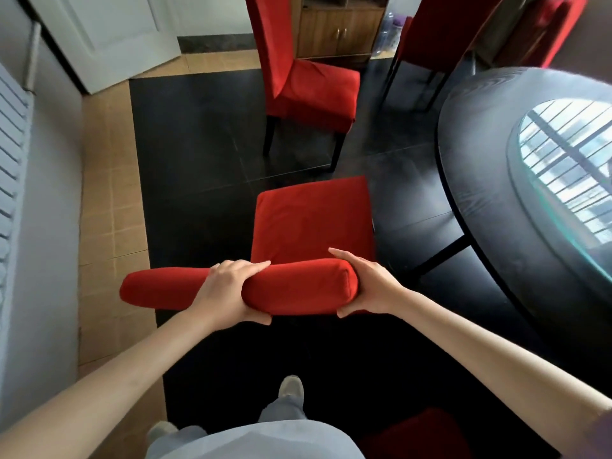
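Observation:
A red fabric-covered chair [311,223] stands right in front of me, seen from above, its seat facing away. My left hand [231,289] grips the top edge of the chair's backrest [298,286] near its middle, fingers over the front and thumb behind. My right hand [367,283] holds the backrest's right end, fingers along the front and thumb at the back corner. Both arms reach forward from the bottom of the view.
A large round black table [490,180] with a glass turntable [569,167] fills the right side. A second red chair [308,81] stands ahead, a third [440,38] at the back right, a wooden cabinet [341,28] behind. A wall and radiator [13,154] run along the left. My feet stand on dark floor.

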`<action>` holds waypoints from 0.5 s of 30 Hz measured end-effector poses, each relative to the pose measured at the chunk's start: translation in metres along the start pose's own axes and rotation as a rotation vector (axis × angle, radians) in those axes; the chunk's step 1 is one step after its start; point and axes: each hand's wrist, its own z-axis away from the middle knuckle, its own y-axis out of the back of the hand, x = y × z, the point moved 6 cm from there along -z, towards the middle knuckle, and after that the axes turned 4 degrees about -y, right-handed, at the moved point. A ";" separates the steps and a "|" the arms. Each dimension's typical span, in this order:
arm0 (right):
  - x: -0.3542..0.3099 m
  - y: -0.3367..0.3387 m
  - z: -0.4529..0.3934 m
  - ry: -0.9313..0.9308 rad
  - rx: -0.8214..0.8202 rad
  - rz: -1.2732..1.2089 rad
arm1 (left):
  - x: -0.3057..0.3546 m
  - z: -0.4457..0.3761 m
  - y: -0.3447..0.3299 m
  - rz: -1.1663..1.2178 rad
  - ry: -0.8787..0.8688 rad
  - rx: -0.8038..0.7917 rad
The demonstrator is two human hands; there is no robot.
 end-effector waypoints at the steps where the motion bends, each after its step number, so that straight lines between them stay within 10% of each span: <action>1: -0.001 0.005 0.006 0.009 0.007 -0.018 | -0.005 0.001 -0.003 -0.043 0.002 -0.048; 7: -0.003 0.026 0.045 -0.001 0.098 -0.121 | -0.076 0.018 0.001 -0.231 0.208 -0.195; 15: 0.035 0.044 0.066 -0.073 0.128 0.136 | -0.043 -0.013 -0.011 -0.423 0.020 -0.255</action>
